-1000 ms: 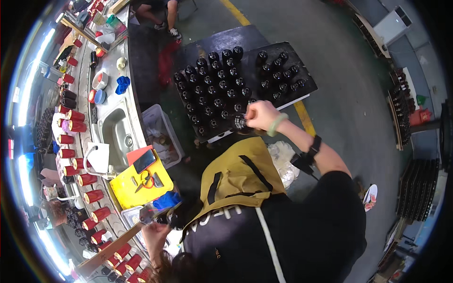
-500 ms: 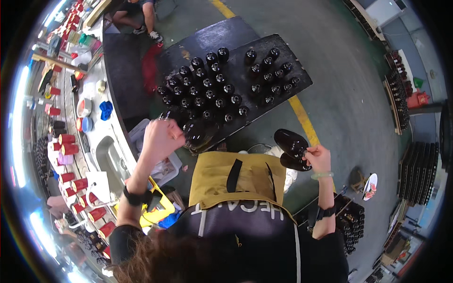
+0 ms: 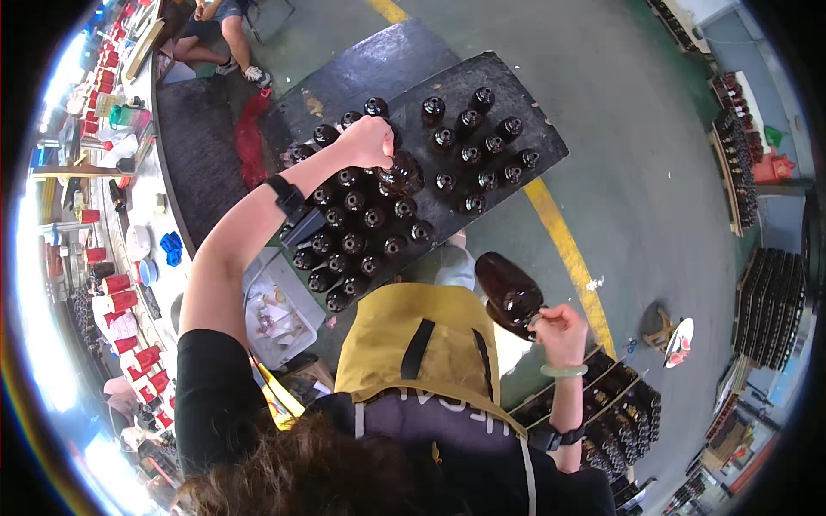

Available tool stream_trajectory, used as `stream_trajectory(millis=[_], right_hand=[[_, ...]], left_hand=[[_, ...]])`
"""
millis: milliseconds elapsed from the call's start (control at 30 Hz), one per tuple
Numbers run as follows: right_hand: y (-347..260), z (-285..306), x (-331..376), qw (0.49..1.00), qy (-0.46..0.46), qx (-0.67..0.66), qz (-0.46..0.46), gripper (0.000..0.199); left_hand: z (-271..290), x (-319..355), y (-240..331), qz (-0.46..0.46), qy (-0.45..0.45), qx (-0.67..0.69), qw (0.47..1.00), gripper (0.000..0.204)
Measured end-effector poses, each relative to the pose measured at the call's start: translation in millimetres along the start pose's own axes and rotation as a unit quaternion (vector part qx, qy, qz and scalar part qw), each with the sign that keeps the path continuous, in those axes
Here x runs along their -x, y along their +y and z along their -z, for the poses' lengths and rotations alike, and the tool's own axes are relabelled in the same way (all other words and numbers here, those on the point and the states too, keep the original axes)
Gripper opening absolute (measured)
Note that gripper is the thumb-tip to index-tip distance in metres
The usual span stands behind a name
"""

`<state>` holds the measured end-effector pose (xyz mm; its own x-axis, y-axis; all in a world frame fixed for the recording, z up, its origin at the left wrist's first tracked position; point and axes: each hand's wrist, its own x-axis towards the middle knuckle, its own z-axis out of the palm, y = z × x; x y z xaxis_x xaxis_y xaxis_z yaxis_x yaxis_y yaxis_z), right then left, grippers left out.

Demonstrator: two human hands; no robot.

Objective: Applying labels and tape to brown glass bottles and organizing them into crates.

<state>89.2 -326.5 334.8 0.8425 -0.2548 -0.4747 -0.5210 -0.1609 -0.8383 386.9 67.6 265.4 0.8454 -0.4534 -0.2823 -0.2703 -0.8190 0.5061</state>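
Note:
My left hand (image 3: 368, 142) is stretched out over the low black table, its fingers closed at the top of a dark brown glass bottle (image 3: 401, 175) that hangs among the standing ones. Around it stand several like bottles (image 3: 354, 201), upright in a close group. My right hand (image 3: 561, 334) pinches the narrow neck of another dark bottle (image 3: 508, 288), tilted with its wide end up and to the left. A dark edge below that bottle may belong to a second one, mostly hidden.
A looser group of bottles (image 3: 470, 120) occupies the right part of the black table (image 3: 516, 82). Left of my apron (image 3: 379, 335) is a white bin (image 3: 301, 335) with scraps. Racks of bottles (image 3: 624, 408) stand at my lower right. A person (image 3: 228, 39) sits at the far left.
My left hand has moved away from me and right with its bottle, from the table's near left edge to over the group. My right hand has dropped slightly, still gripping its bottle.

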Motion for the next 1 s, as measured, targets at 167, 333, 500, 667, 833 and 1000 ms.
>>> stream_trajectory(millis=[167,333,500,667,833,1000], right_hand=[[13.2,-16.8,-70.3,0.996,-0.075,0.039,0.023,0.012],[-4.8,-44.0,-133.6,0.985,-0.13,0.108,0.026,0.012],[12.4,-58.8,-177.1,0.979,-0.165,0.115,0.038,0.013],[25.5,-77.9,-203.8,0.977,-0.174,0.126,0.014,0.013],[38.6,-97.8,-218.0,0.972,-0.176,0.154,0.022,0.014],[66.6,-117.0,-223.7,0.977,-0.163,0.134,0.018,0.015]], left_hand=[[-49.3,-94.2,-43.9,0.068,-0.035,-0.034,0.996,0.018],[-100.9,-160.1,-86.4,0.13,-0.068,-0.056,0.988,0.018],[-151.7,-196.9,-139.3,0.164,-0.049,-0.068,0.983,0.018],[-186.5,-213.8,-158.5,0.221,-0.038,-0.047,0.973,0.017],[-192.8,-225.5,-159.7,0.225,-0.055,-0.089,0.969,0.015],[-198.6,-223.6,-165.7,0.275,-0.062,-0.102,0.954,0.014]])
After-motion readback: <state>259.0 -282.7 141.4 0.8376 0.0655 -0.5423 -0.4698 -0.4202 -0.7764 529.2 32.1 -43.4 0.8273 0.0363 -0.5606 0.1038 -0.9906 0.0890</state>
